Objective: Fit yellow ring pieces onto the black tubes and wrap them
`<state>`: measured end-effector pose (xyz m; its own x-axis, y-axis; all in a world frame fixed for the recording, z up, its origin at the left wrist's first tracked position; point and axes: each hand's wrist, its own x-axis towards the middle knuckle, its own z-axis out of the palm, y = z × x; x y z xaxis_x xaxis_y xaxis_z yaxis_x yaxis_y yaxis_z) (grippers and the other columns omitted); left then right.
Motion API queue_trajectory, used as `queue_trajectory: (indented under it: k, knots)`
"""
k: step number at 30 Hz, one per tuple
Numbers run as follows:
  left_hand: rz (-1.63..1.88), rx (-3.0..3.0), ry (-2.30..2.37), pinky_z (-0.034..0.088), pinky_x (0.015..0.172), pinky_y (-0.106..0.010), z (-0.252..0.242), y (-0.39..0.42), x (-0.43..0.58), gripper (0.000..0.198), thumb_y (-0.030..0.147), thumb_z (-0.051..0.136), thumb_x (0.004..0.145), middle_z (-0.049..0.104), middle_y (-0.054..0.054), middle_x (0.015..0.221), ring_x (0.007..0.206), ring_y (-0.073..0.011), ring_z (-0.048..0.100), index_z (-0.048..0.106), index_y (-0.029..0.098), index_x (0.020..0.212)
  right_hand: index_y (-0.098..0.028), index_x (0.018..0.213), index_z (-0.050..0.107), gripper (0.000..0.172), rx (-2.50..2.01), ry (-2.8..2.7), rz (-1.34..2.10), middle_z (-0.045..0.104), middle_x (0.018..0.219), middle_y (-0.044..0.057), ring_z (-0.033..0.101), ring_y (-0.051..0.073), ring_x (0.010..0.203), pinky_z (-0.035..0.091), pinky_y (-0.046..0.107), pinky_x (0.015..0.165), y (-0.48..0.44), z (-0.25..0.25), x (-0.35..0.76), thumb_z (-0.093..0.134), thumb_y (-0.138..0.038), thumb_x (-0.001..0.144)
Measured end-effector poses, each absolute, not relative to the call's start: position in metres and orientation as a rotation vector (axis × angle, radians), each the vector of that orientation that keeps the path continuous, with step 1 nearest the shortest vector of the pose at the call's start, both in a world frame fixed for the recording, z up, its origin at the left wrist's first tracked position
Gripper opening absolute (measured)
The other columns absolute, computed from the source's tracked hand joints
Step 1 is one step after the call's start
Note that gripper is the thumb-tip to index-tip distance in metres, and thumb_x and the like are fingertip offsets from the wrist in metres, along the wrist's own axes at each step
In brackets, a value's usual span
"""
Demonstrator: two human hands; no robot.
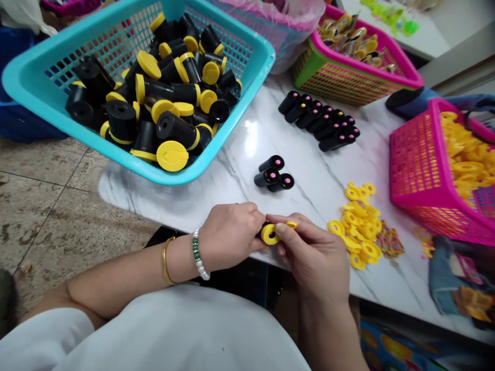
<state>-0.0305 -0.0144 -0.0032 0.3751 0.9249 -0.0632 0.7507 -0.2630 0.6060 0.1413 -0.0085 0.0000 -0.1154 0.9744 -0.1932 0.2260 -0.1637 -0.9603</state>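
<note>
My left hand [231, 234] is closed around a small black tube, mostly hidden in the fist, at the near edge of the white marble table [317, 185]. My right hand [313, 255] pinches a yellow ring cap [269, 233] against the end of that tube. Three black tubes with pink centres [274, 174] lie just beyond my hands. A row of several more such tubes [320, 121] lies farther back. A loose pile of yellow caps [358, 226] sits to the right of my right hand.
A turquoise basket [232, 154] of black tubes with yellow caps overhangs the table's left side. A pink basket [415, 170] of yellow caps stands at the right. A green-and-pink basket [340, 77] is at the back. Tiled floor lies to the left.
</note>
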Motion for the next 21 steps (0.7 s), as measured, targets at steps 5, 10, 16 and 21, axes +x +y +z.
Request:
queue_trajectory:
  k: [5, 10, 16, 21]
  knots:
    - [0.438, 2.082, 1.398, 0.046, 0.065, -0.03, -0.005, -0.016, -0.03, 0.031, 0.046, 0.067, 0.088, 0.07, -0.003, 0.091, 0.085, -0.0207, 0.068, 0.069, 0.017, 0.096, -0.025, 0.091, 0.08, 0.013, -1.503, -1.283, 1.321, 0.058, 0.068, -0.002, 0.048, 0.007, 0.046, 0.04, 0.02, 0.039, -0.009, -0.003, 0.135, 0.076, -0.033, 0.082]
    - [0.435, 2.1, 1.438, 0.042, 0.059, -0.029, -0.005, -0.015, -0.029, 0.035, 0.05, 0.065, 0.088, 0.071, -0.004, 0.086, 0.08, -0.0216, 0.069, 0.069, 0.015, 0.092, -0.024, 0.091, 0.08, 0.013, -1.498, -1.359, 1.15, 0.061, 0.07, 0.0, 0.053, 0.009, 0.051, 0.047, 0.022, 0.044, -0.019, -0.004, 0.13, 0.075, -0.032, 0.082]
    - [0.46, 2.099, 1.429, 0.042, 0.058, -0.027, -0.006, -0.015, -0.029, 0.034, 0.048, 0.066, 0.088, 0.072, -0.004, 0.09, 0.083, -0.0207, 0.069, 0.068, 0.015, 0.095, -0.024, 0.089, 0.08, 0.015, -1.523, -1.307, 1.122, 0.063, 0.071, -0.001, 0.052, 0.007, 0.046, 0.045, 0.021, 0.041, -0.023, -0.005, 0.129, 0.075, -0.036, 0.082]
    - [0.428, 2.087, 1.427, 0.046, 0.061, -0.029, -0.001, -0.015, -0.03, 0.029, 0.042, 0.067, 0.087, 0.071, -0.006, 0.09, 0.083, -0.0231, 0.069, 0.068, 0.014, 0.097, -0.021, 0.091, 0.078, 0.023, -1.602, -1.311, 1.104, 0.064, 0.066, 0.0, 0.051, 0.009, 0.042, 0.045, 0.022, 0.038, -0.02, -0.003, 0.125, 0.075, -0.041, 0.081]
